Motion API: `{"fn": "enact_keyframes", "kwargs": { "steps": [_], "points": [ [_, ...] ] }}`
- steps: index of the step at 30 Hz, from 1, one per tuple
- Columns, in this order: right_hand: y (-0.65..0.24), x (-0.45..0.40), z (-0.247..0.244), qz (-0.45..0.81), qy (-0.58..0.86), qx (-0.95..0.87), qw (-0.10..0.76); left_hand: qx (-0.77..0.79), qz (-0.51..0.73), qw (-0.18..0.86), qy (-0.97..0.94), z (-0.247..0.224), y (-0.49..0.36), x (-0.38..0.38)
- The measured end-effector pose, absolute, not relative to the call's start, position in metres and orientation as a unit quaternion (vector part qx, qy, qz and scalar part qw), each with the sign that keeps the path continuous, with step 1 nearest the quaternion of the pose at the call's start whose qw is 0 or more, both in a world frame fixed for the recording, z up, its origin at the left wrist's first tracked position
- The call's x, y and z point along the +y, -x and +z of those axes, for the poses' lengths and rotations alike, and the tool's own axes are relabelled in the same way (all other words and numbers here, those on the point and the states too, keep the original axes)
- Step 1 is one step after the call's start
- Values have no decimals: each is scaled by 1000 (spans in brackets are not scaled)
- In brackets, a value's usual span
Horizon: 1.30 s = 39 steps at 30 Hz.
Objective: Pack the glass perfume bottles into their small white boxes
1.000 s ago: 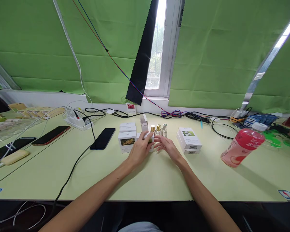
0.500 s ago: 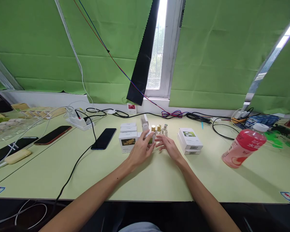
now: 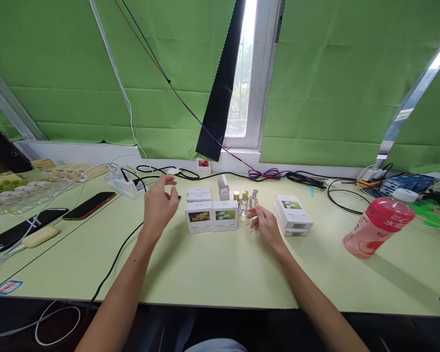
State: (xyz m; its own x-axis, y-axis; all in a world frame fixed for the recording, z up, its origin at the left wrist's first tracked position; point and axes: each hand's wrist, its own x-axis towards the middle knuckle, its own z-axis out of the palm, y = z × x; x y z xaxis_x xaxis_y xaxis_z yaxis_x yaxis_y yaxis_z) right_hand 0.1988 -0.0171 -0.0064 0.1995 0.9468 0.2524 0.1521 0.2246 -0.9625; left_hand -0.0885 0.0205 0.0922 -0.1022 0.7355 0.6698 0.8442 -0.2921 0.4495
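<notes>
The left hand [image 3: 160, 203] had left the white-flower carton [image 3: 225, 215] for its nine o'clock, loosely bent and empty. That carton stood at the wearer's twelve, beside the yellow-flower carton [image 3: 199, 217]; the right hand [image 3: 264, 223], half-curled, empty, was at its three, near perfume bottles [image 3: 244, 201].

yellow-flower box [image 3: 199, 228] and white-flower box [image 3: 225, 226]: both white, upright, side by side, flower pictures facing front. just right, three small glass bottles [image 3: 243, 208], upright, bunched; two gold caps, one silver. farther right, two white boxes [image 3: 292, 216] lying flat, stacked.
</notes>
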Motion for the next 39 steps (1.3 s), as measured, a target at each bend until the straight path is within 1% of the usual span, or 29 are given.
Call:
{"fn": "enact_keyframes", "kwargs": {
  "steps": [3,5,10,14,16,18,21,23,26,28,30,34,37,39],
  "points": [
    [-199,-19,-6,339,524,-537,568,-669,-289,-61,682,79,125,29],
    [-198,-20,-5,335,527,-541,564,-690,-234,-133,672,68,138,28],
    [-199,-21,-6,328,530,-549,557,-692,-197,-164,675,57,140,20],
    [-200,-20,-8,323,531,-554,554,-702,-140,-180,675,54,138,22],
    [-200,-19,-9,321,530,-557,552,-703,-127,-165,680,51,139,25],
    [-200,-19,-9,320,529,-559,552,-696,-153,-114,692,48,140,27],
    [-200,-20,-8,318,531,-558,553,-664,-252,-10,704,50,133,24],
    [-199,-20,-7,315,533,-557,553,-635,-330,39,698,56,120,16],
    [-200,-20,-7,312,536,-557,552,-526,-435,116,721,66,91,-5],
    [-200,-20,-7,309,538,-559,550,-420,-457,158,768,69,68,-20],
    [-200,-20,-7,304,541,-562,547,-309,-448,174,821,67,44,-31],
    [-200,-22,-4,276,551,-572,541,-153,-330,142,921,52,-4,-33],
    [-200,-24,-2,249,559,-582,535,-102,-280,157,942,32,-32,-20],
    [-201,-24,-2,231,565,-589,530,-87,-274,154,945,16,-42,-11]
  ]
}}
